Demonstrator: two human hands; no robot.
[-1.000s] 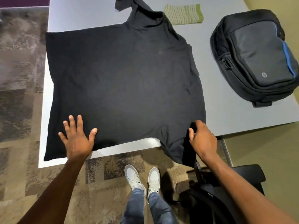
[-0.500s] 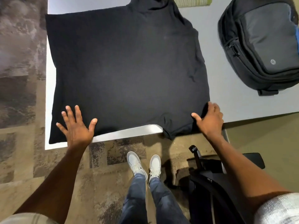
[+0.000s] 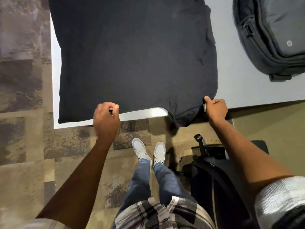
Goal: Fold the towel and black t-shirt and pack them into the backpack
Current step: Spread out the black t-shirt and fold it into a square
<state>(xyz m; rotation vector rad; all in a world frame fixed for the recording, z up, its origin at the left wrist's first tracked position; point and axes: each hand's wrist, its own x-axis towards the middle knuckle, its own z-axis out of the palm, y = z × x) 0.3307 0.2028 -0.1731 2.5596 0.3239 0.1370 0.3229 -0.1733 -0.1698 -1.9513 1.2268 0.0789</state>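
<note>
Patchy brown carpet runs under a pale grey surface [image 3: 239,83], where the black t-shirt [image 3: 132,55] lies spread flat, covering most of the near half. Its near edge runs along the surface's front rim, and one corner on the right droops over that rim toward the floor. The backpack [image 3: 272,35] sits well apart to the right, lying on its back with its zipper looking closed, likely parked there so it stays out of the way until the folded clothes are ready. No towel shows from where the scene is caught.

The person stands at the near edge, both arms reaching forward. The left hand [image 3: 106,114] is curled at the shirt's near hem, fingers bent as if pinching the cloth, though the grip itself is partly hidden behind the knuckles. The right hand [image 3: 215,109] is clenched on the shirt's right near corner, thumb on top, just where the fabric starts to hang off. Holding both ends of the same hem makes sense as the start of a fold: lifting the edge evenly would carry it over the body of the shirt without bunching. A dark chair [image 3: 214,171] stands just behind the right arm.
</note>
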